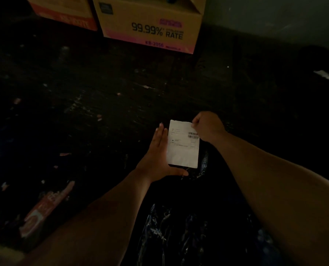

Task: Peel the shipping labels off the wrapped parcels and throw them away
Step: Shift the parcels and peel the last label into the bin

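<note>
A white shipping label [182,148] with barcodes lies on a black plastic-wrapped parcel [203,164] in the dim middle of the view. My left hand [159,156] lies flat along the label's left side, fingers straight, thumb under the parcel's near edge. My right hand [207,127] pinches the label's far right corner, fingers curled. The parcel's outline is mostly lost in the dark.
A tan cardboard box [150,24] printed "99.99% RATE" stands at the back, with an orange box [64,14] to its left. The dark floor [102,102] is strewn with paper scraps. A red packet [44,210] lies near left. More shiny black wrapping [179,237] sits below the hands.
</note>
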### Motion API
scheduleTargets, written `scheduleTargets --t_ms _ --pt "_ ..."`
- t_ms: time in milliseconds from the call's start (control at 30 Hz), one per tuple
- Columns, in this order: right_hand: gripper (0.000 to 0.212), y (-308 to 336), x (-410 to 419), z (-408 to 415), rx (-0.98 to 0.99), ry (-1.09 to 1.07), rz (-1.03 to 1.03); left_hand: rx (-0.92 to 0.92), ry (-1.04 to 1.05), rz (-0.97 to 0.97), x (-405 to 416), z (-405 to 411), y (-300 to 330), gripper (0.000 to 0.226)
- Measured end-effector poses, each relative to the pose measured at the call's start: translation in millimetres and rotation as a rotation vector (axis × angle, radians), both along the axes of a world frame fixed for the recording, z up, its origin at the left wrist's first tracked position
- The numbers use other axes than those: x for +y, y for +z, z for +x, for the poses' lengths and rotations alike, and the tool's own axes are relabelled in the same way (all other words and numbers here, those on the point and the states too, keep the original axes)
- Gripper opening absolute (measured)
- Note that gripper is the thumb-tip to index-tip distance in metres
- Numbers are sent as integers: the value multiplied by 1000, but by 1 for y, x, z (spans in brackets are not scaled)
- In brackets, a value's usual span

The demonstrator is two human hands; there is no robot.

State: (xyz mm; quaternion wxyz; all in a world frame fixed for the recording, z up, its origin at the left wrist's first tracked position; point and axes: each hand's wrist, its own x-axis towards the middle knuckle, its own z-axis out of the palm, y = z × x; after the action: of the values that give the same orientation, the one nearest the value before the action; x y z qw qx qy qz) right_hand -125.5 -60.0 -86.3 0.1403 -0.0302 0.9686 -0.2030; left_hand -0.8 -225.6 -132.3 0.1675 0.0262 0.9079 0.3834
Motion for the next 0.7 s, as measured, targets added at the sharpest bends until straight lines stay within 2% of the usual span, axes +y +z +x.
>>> scheduleTargets --t_ms 100,233,400,633,700 --pt "17 1 -3 1 21 -39 -12 2 -2 13 -1 0 0 153" --pt "27 0 -3 3 4 -43 7 19 7 30 -2 1 -1 153" --pt "17 -3 -7 9 81 -66 67 6 9 9 -1 2 -1 155" --pt "17 -1 -2 23 184 0 -63 -18 -13 1 -3 0 -1 154" --pt "30 0 0 21 152 -47 -111 -17 -14 10 -3 -1 -1 153"
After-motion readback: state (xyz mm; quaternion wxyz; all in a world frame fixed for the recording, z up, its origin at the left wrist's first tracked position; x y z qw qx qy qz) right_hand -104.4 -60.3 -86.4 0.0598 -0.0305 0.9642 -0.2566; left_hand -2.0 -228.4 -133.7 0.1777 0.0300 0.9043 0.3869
